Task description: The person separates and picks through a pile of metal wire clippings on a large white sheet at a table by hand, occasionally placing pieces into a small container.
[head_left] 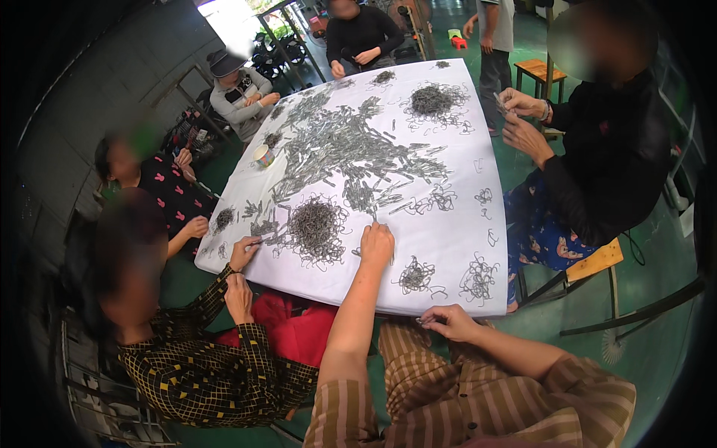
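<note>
My left hand (377, 245) reaches over the white-covered table (399, 299). Its fingers are pinched together at the near tip of a spread of flat grey metal strips (366, 196); whether a strip is between them is hidden. My right hand (449, 325) is low at the table's front edge, above my lap. Thumb and fingers close on a small grey metal piece (423, 321). Left of my left hand lies a big heap of dark bent wire hooks (315, 228). Smaller groups of wire hooks (415, 276) lie between my hands and at the near right corner (479, 279).
Co-workers sit around the table: a person in a checked shirt (216, 373) close at my left, another in black (612, 142) at the right. A paper cup (263, 155) stands at the left. Another hook pile (432, 99) lies far right. A wooden stool (539, 75) stands beyond.
</note>
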The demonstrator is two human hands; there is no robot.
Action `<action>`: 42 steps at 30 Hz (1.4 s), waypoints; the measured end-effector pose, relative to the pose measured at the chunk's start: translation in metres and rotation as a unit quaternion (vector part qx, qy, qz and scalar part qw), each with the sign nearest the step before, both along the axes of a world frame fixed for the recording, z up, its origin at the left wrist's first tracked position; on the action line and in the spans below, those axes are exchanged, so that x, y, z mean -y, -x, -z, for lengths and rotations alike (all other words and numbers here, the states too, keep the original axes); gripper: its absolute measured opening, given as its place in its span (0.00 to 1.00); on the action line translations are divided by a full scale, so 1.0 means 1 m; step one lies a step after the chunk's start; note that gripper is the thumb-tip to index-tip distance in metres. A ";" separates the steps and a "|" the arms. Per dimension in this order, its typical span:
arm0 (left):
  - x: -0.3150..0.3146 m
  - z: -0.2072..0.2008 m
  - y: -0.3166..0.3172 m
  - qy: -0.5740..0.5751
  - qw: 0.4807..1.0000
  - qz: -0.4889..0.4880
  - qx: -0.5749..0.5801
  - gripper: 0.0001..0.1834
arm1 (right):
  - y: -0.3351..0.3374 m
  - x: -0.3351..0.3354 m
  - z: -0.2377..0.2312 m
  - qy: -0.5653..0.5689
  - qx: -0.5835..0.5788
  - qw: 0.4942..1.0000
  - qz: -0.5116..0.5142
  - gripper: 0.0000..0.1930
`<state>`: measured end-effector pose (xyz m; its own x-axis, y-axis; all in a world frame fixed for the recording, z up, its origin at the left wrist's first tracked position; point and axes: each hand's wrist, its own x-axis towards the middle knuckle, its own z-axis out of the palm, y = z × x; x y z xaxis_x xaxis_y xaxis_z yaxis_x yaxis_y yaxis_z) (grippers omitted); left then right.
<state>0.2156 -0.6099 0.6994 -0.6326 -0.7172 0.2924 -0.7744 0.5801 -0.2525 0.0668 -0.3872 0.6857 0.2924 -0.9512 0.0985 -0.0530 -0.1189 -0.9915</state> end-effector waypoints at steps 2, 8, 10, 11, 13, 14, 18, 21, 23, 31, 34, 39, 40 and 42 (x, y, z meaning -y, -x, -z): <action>-0.004 -0.008 0.003 0.015 0.996 0.011 0.083 0.06 | 0.001 0.000 0.000 0.008 -0.002 1.000 0.003 0.09; -0.014 -0.022 0.001 0.021 0.995 0.037 0.092 0.07 | 0.001 -0.002 -0.001 0.024 -0.002 1.000 0.007 0.09; -0.014 -0.025 0.000 0.016 0.993 0.036 0.115 0.06 | 0.001 -0.002 -0.003 0.024 -0.005 1.000 0.007 0.09; -0.014 -0.027 -0.001 0.013 0.991 0.035 0.126 0.06 | 0.000 -0.002 -0.005 0.027 -0.009 1.000 0.008 0.09; -0.016 -0.028 -0.009 0.019 0.998 0.038 0.050 0.05 | -0.001 -0.002 -0.007 0.031 -0.016 0.999 0.009 0.09; -0.019 -0.029 -0.012 0.021 0.999 0.039 0.012 0.05 | -0.002 -0.002 -0.005 0.028 -0.007 0.999 0.014 0.08; -0.056 -0.048 -0.015 -0.123 0.942 -0.063 -0.306 0.03 | -0.006 -0.001 -0.001 0.016 0.024 0.999 0.039 0.08; -0.100 -0.058 -0.017 -0.307 0.797 -0.075 -0.514 0.03 | -0.007 -0.002 -0.002 0.010 0.040 0.997 0.071 0.07; -0.134 -0.061 -0.018 -0.387 0.728 -0.016 -0.566 0.04 | -0.005 -0.002 -0.010 -0.019 0.036 0.995 0.091 0.07; -0.209 -0.053 -0.017 -0.363 0.733 -0.001 -0.575 0.03 | -0.014 -0.007 -0.023 -0.030 0.060 0.992 0.106 0.08; -0.210 -0.046 -0.014 -0.332 0.744 -0.015 -0.580 0.03 | -0.015 -0.009 -0.028 -0.025 0.050 0.993 0.108 0.08; -0.216 -0.053 -0.012 -0.320 0.722 -0.002 -0.613 0.03 | -0.008 -0.004 -0.034 0.035 0.004 0.994 0.107 0.05; -0.218 -0.054 -0.011 -0.304 0.730 0.008 -0.612 0.03 | -0.001 0.003 -0.031 0.074 -0.008 0.989 0.127 0.05; -0.224 -0.064 -0.013 -0.303 0.741 0.004 -0.599 0.01 | 0.004 0.024 -0.038 0.160 -0.098 0.967 0.173 0.04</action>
